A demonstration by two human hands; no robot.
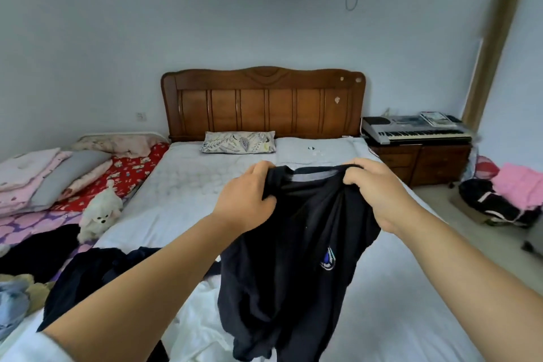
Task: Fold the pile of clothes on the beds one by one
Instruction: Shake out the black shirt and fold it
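Broadly, the big bed point(396, 288) fills the middle of the room, its white sheet bare across the right and far parts, a likely spot to lay clothes flat. A narrower bed point(38, 223) at left carries folded bedding at its far end and a white toy dog point(100, 211). Unsorted dark clothes point(88, 276) lie heaped at near left, within reach. The dark shirt point(293, 267) hangs above the mattress, neck uppermost, body dangling free, so gravity straightens it before folding. Left hand point(246, 200) grips bunched fabric left of the collar; right hand point(379, 194) grips it right of the collar, fingers point(352, 176) clenched into the cloth. A small round badge point(327, 258) faces the camera.
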